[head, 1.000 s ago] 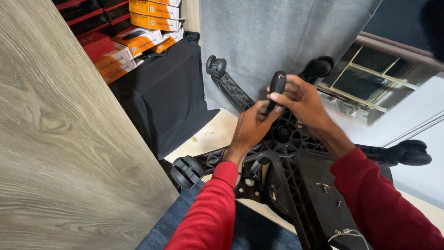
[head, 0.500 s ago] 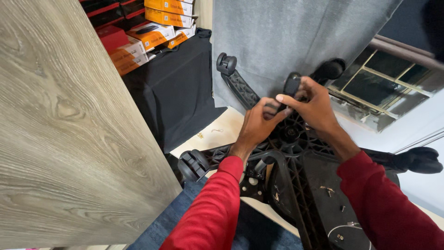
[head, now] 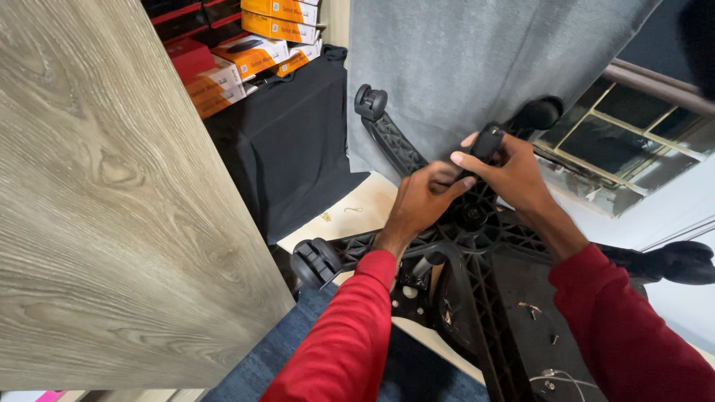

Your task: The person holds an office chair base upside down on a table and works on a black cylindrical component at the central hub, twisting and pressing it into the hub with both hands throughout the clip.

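Fingers [head: 477, 160] of our right hand [head: 514, 175] clasp a small black part [head: 485, 141] at the hub of an upturned black chair base [head: 477, 246], while our left hand [head: 421, 197] closes against the same spot; whether it grips the part, we cannot tell. 3 castor wheels show: 1 [head: 370, 102] up near the grey curtain [head: 477, 67], 1 [head: 316, 262] low beside the wood-grain panel [head: 112, 193], 1 [head: 681, 262] at far right. Orange boxes [head: 253, 52] are stacked beyond.
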{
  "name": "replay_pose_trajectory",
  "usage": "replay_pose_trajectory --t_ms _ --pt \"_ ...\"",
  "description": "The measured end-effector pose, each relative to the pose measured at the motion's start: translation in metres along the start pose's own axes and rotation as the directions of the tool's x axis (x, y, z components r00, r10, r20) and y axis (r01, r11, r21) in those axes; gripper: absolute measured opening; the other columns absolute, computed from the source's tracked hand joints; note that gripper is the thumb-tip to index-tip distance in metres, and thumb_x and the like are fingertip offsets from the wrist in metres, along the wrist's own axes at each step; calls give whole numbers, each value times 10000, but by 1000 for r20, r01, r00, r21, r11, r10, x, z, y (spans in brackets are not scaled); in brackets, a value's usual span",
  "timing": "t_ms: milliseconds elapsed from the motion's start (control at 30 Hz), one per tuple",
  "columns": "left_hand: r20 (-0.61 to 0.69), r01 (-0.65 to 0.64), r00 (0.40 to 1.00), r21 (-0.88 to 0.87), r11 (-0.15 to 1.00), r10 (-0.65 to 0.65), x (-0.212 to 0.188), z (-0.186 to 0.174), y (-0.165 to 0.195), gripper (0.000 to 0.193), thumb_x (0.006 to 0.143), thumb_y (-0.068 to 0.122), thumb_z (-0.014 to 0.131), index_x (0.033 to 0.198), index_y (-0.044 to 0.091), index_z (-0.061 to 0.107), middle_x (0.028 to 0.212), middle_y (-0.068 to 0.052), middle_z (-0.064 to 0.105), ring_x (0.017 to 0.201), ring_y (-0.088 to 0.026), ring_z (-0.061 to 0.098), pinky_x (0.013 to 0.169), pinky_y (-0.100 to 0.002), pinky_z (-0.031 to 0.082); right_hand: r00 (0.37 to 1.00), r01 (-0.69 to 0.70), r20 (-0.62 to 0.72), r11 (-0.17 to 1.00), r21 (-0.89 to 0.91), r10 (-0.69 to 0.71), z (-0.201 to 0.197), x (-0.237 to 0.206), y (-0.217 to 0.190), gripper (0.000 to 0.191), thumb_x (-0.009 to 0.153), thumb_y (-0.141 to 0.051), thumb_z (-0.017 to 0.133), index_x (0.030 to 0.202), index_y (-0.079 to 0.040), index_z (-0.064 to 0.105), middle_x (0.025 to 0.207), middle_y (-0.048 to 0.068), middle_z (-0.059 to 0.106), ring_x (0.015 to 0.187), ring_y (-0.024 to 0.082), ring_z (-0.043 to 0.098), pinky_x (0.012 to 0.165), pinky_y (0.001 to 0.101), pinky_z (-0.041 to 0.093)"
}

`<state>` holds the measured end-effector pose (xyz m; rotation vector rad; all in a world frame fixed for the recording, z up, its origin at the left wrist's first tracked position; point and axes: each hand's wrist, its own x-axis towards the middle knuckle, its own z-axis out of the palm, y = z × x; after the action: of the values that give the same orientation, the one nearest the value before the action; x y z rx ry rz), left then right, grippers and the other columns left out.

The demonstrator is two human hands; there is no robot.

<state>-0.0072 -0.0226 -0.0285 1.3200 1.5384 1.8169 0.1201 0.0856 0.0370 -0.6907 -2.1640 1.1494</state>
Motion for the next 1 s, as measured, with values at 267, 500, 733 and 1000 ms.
replay_pose_trajectory --t_ms 267,500,733,1000 --pt "20 57 998 39 998 -58 2 -1 -5 421 948 320 717 1262 39 694 945 -139 799 844 -176 773 767 -322 596 983 80 137 962 260 -119 -4 0 -6 465 898 -150 726 1329 -42 590 1165 15 738 1080 96 704 958 254 557" --pt "22 -43 999 -61 997 44 1 -1 -7 324 952 290 723 1108 14 658 954 -137 801 917 -178 793 799 -317 600 997 18 72 998 -63 -13 -1 2 -2 405 951 -86 779 1325 15 661 1034 121 678 908 160 647 829 351 506" --pt "-6 6 1000 -16 1000 -6 2 2 -5 333 921 257 750 1125 5 672 962 -148 785 886 -185 775 787 -322 605 977 90 176 983 157 -118 -8 3 -2 473 914 -127 693 1365 -41 579 1159 16 739 1082 121 701 962 276 557" --pt "17 10 1000 47 999 -11 -2 -3 0 323 986 299 666 1130 13 704 967 -141 797 902 -187 781 797 -328 584 996 49 71 999 -20 -47 -4 1 -8 461 908 -126 779 1335 -17 643 1116 72 716 1033 139 654 920 303 536"
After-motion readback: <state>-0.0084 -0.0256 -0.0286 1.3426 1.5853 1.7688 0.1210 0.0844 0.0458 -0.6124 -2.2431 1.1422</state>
